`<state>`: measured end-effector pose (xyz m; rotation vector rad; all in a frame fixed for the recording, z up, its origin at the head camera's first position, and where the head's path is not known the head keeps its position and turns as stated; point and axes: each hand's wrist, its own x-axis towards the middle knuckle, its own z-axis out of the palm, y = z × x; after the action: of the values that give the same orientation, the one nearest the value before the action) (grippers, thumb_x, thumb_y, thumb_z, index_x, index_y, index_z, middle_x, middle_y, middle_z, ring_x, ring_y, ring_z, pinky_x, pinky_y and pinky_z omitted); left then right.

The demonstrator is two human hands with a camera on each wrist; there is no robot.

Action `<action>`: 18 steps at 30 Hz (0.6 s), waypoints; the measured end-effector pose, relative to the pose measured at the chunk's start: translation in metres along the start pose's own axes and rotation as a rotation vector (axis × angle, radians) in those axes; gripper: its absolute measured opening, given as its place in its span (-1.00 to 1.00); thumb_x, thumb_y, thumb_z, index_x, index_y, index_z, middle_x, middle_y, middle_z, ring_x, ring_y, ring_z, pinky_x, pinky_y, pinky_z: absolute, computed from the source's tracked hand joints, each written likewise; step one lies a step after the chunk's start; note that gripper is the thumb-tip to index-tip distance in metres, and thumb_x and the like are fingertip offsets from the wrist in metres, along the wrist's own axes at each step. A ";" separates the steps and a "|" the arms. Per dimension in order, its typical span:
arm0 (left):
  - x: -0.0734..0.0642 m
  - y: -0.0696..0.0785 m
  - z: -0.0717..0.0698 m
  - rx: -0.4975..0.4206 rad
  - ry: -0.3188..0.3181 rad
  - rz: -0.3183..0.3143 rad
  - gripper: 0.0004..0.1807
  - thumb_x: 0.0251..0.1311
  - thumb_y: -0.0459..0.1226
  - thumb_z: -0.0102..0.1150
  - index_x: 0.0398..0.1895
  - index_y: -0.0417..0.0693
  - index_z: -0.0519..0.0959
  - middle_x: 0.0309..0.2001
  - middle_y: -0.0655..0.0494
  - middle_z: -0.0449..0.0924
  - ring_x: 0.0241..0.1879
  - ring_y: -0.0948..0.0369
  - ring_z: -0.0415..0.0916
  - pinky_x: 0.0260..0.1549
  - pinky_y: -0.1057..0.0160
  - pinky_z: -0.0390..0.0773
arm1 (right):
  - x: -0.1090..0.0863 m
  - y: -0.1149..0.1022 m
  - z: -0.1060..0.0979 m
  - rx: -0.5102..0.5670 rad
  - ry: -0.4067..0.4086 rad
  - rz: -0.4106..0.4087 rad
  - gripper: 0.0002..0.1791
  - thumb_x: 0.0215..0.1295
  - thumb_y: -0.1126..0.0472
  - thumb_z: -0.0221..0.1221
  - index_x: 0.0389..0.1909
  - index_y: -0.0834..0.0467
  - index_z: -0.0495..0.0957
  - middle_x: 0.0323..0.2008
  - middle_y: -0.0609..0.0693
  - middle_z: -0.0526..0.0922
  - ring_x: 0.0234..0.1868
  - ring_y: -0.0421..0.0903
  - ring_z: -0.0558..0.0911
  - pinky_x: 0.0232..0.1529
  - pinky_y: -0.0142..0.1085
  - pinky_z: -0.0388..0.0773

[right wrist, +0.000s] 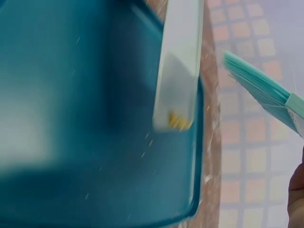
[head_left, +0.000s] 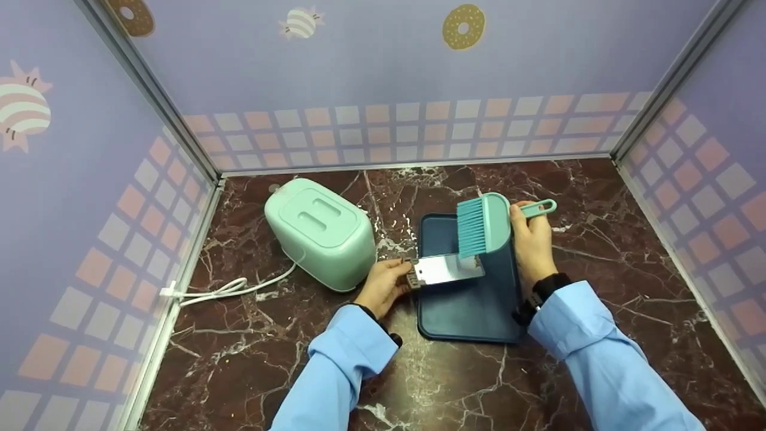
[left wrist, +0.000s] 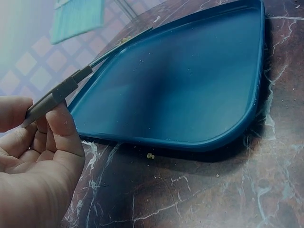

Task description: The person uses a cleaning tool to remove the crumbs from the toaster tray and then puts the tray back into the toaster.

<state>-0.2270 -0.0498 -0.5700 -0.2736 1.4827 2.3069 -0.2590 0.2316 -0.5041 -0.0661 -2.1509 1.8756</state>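
Note:
My left hand (head_left: 384,287) pinches the brownish end of a flat metal crumb tray (head_left: 446,269), thumb on top and fingers beneath. The crumb tray is held out over a dark blue tray (head_left: 467,317) on the counter. A small heap of yellow crumbs (right wrist: 178,121) lies at its far end in the right wrist view. My right hand (head_left: 534,245) grips the handle of a mint-green brush (head_left: 497,221) with teal bristles. From the head view the bristles overlap the crumb tray's far end; in the right wrist view they appear apart from it.
Left of the blue tray stands a mint-green toaster (head_left: 323,233) with its lid on. Its white cord (head_left: 239,290) runs to the left wall. White specks (head_left: 393,221) lie between toaster and tray. Patterned walls (head_left: 383,72) enclose the marble counter on three sides.

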 end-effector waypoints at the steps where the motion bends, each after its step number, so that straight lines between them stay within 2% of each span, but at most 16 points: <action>1: 0.000 0.000 0.001 0.000 0.001 -0.003 -0.62 0.52 -0.42 -0.03 0.23 -0.62 0.38 -0.28 -0.01 0.63 -0.36 0.21 0.61 -0.34 0.29 0.62 | -0.002 -0.005 0.003 0.020 -0.005 0.004 -0.60 0.64 0.14 -0.04 0.20 0.41 0.37 -0.07 0.16 0.50 -0.14 -0.11 0.49 -0.16 -0.39 0.45; 8: -0.001 0.001 0.004 0.021 0.006 -0.011 -0.55 0.52 -0.39 0.00 0.33 -0.55 0.34 -0.17 -0.03 0.61 -0.29 0.20 0.61 -0.30 0.27 0.61 | -0.023 -0.041 0.025 0.113 -0.084 -0.017 -0.62 0.62 0.22 -0.02 0.16 0.51 0.35 -0.08 0.29 0.49 -0.14 -0.06 0.50 -0.13 -0.36 0.45; 11: -0.001 0.001 0.005 0.018 0.018 -0.014 -0.44 0.51 -0.38 0.03 0.44 -0.53 0.20 -0.14 -0.03 0.60 -0.28 0.21 0.61 -0.31 0.27 0.61 | -0.028 -0.044 0.033 0.127 -0.116 -0.028 -0.66 0.62 0.23 -0.01 0.11 0.48 0.37 -0.11 0.31 0.50 -0.16 -0.06 0.51 -0.15 -0.37 0.47; 15: 0.000 0.001 0.006 0.010 0.031 -0.016 -0.37 0.50 -0.39 0.03 0.49 -0.53 0.09 -0.08 -0.08 0.58 -0.29 0.22 0.59 -0.31 0.28 0.61 | -0.033 -0.046 0.042 0.138 -0.165 -0.029 -0.68 0.62 0.24 -0.02 0.06 0.48 0.39 -0.17 0.31 0.50 -0.21 -0.06 0.52 -0.21 -0.37 0.50; 18: 0.001 0.000 0.006 0.018 0.034 -0.015 -0.37 0.50 -0.39 0.02 0.50 -0.53 0.09 0.13 -0.22 0.51 -0.26 0.22 0.58 -0.30 0.27 0.61 | -0.037 -0.046 0.046 0.136 -0.192 -0.012 -0.68 0.63 0.23 -0.02 0.06 0.46 0.39 -0.18 0.30 0.51 -0.23 -0.05 0.55 -0.24 -0.36 0.53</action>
<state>-0.2276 -0.0438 -0.5677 -0.3189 1.5118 2.2871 -0.2277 0.1719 -0.4707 0.1608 -2.1293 2.0913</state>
